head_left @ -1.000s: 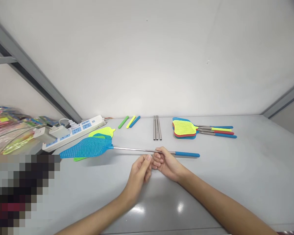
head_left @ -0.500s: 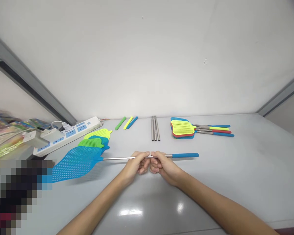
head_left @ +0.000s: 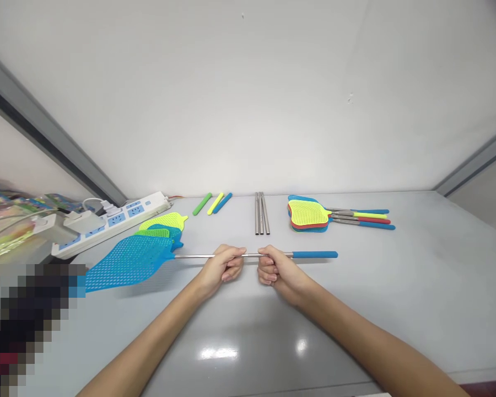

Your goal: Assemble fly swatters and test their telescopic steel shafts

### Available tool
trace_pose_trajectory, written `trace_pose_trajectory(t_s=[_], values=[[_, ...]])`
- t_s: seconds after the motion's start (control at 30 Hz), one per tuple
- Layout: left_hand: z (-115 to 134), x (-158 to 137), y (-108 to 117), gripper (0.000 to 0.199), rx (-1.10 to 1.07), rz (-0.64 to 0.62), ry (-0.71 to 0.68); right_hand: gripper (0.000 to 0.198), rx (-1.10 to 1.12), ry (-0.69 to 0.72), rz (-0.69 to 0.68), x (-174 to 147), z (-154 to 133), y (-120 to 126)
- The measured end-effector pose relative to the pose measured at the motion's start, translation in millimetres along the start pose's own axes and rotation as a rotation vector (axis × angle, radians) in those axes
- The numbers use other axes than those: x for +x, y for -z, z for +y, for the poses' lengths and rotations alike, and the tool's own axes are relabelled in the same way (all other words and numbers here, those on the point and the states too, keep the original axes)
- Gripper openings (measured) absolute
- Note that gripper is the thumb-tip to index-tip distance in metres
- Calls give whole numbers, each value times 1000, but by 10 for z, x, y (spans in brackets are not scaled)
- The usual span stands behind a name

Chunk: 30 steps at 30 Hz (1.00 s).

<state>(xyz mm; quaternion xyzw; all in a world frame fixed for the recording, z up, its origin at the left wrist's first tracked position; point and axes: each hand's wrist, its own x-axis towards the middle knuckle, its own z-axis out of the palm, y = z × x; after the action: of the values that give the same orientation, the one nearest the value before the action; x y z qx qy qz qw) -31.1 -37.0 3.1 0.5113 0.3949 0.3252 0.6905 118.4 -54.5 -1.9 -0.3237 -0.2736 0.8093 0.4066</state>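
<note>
A blue fly swatter (head_left: 128,262) with a thin metal shaft lies level across both my hands, its mesh head to the left and its blue grip to the right. My left hand (head_left: 225,266) is closed round the thinner part of the shaft. Closed round the thicker part, just left of the blue grip, is my right hand (head_left: 278,269). A short stretch of bare shaft shows between the two fists. Beneath and behind the held head lie loose swatter heads: a yellow one (head_left: 169,221), a green one (head_left: 152,234) and a blue one (head_left: 174,238).
Several metal rods (head_left: 262,215) lie at the back middle, with green (head_left: 202,204), yellow (head_left: 215,203) and blue (head_left: 222,203) grips left of them. Stacked swatters (head_left: 310,214) lie back right. A power strip (head_left: 111,223) with plugs and plastic-wrapped items (head_left: 8,220) is at left.
My hands have moved apart along the shaft, the left one going left, so a gap shows between them. The swatter sits slightly higher in view.
</note>
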Motion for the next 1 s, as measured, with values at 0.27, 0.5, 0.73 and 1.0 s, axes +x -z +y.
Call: trace_pose_trajectory(t_s=[0.27,0.5,0.73,1.0], values=[[42,-5,55,41,16,-8,1,30,-25,17,-3,7,-38,36],[79,-13,106,41,44,5,-23,31,-43,45,1,13,-57,65],[77,-6,169,42,51,32,-44,30,-48,61,4,17,-81,102],[-3,25,171,42,1,41,-54,31,-48,11,-6,58,-122,191]])
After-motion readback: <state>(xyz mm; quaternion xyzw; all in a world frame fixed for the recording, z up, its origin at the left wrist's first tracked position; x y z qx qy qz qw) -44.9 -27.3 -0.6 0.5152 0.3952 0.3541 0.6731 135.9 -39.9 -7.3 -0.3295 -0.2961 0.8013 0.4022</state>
